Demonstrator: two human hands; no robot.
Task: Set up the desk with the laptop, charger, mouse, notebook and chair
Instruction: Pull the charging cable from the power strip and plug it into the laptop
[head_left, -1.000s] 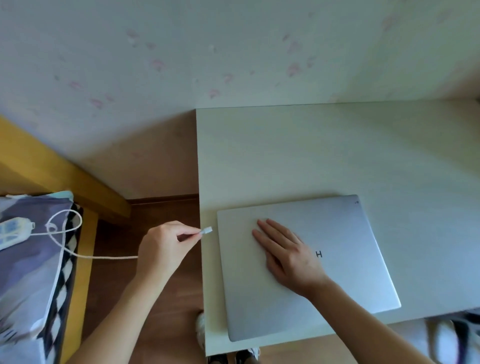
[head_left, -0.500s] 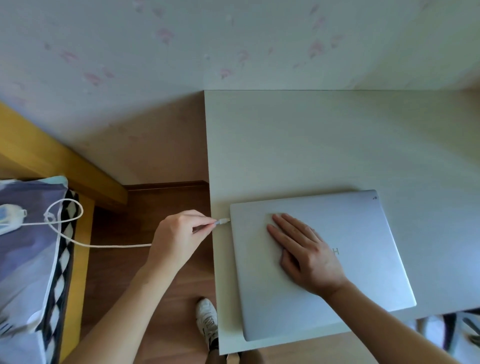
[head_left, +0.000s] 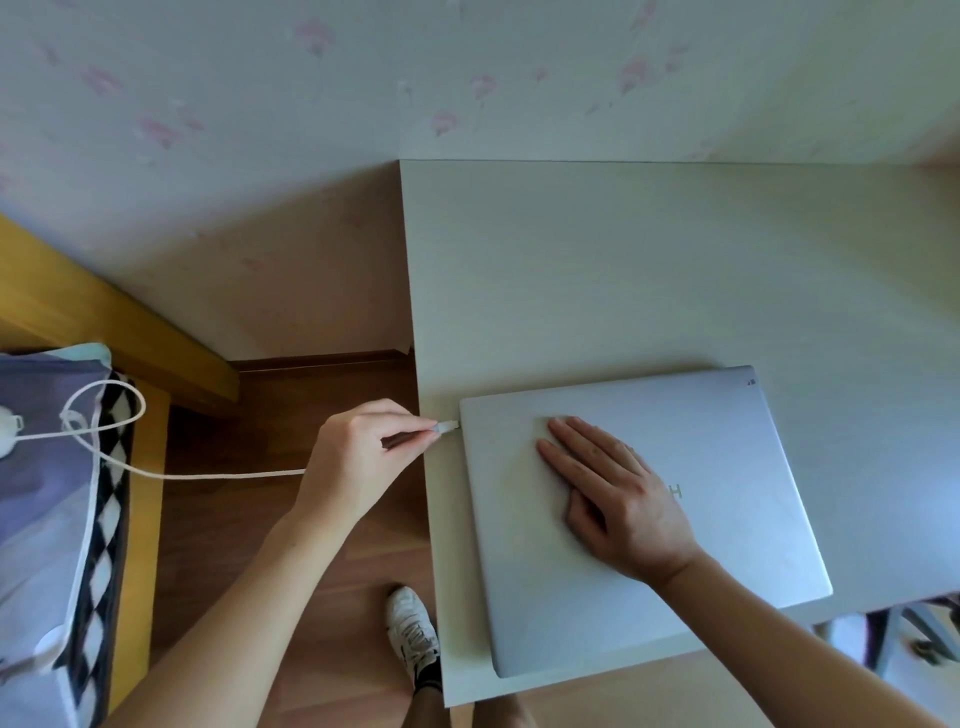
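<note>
A closed silver laptop (head_left: 727, 467) lies on the pale desk (head_left: 649, 270) near its front left corner. My right hand (head_left: 613, 493) rests flat on the lid, fingers spread. My left hand (head_left: 358, 457) pinches the white charger plug (head_left: 447, 427), whose tip touches the laptop's left edge. The white charger cable (head_left: 208, 475) runs left from my hand to a loop on the bed, where the charger brick (head_left: 8, 431) sits at the frame's edge. No mouse or notebook is in view.
A bed with a yellow wooden frame (head_left: 140, 332) and patterned bedding (head_left: 47, 519) stands at left. Wooden floor (head_left: 322, 384) lies between bed and desk. My white shoe (head_left: 413, 631) is by the desk leg. A chair part (head_left: 914, 634) shows at lower right.
My left hand has carried the charger plug rightward, from short of the desk edge to the laptop's left side. My right hand has stayed flat on the lid.
</note>
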